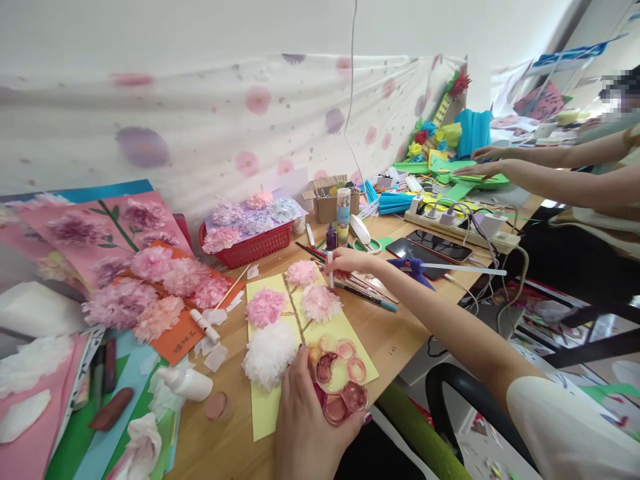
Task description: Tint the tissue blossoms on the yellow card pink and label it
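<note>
My left hand grips a flower-shaped paint palette whose round wells hold pink, red and yellowish paint. Farther out, my right hand pinches a short white stick, upright at the edge of a yellow card; I cannot make out its exact kind. On the card are pink paper flowers, a fluffy white flower and a drawn brown branch. The palette covers part of the card's lower right. Beside my right hand lie pens and brushes.
Finished flower cards, a white bottle and paper scraps fill the left. A red basket of flowers stands behind. Phones, a blue glue gun and a power strip lie right; another person's hands work beyond.
</note>
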